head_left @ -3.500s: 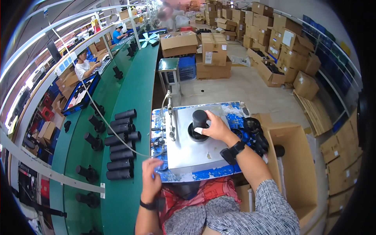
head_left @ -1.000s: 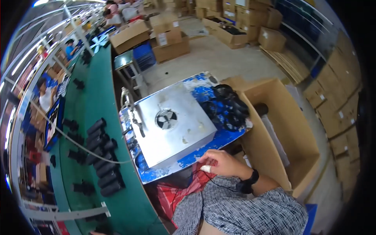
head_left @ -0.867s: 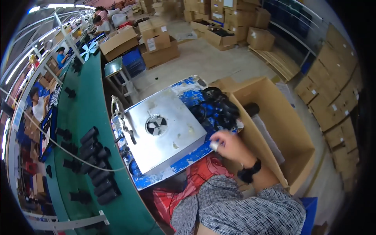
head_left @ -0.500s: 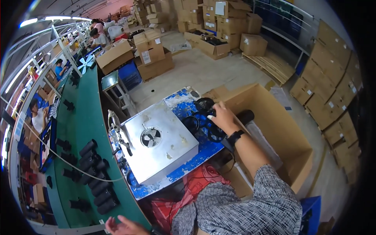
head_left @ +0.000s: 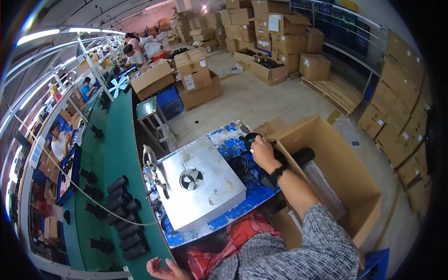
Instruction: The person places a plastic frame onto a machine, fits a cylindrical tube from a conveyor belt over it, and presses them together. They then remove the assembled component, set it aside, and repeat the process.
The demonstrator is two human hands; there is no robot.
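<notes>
My right hand, with a dark band at its wrist, reaches over the blue, paint-worn bench top. Its fingers are closed on a black round part near the far right corner. Beside it lies a black ring-shaped part; other dark pieces under my wrist are partly hidden. Low in the picture, my left hand is open and holds nothing, its fingers loosely curled beside the green bench. Between my hands stands a silver metal box with a round fan opening in its top.
A metal clamp-like fixture stands at the box's left edge. Several black cylinders lie on the green bench. An open carton adjoins the bench at right, holding a dark cylinder. A small stool stands beyond; people work at far left.
My right hand has shifted left from above the black parts, and its fingers have closed on the far one. The whole view has swung, so the scene sits lower and further right.
</notes>
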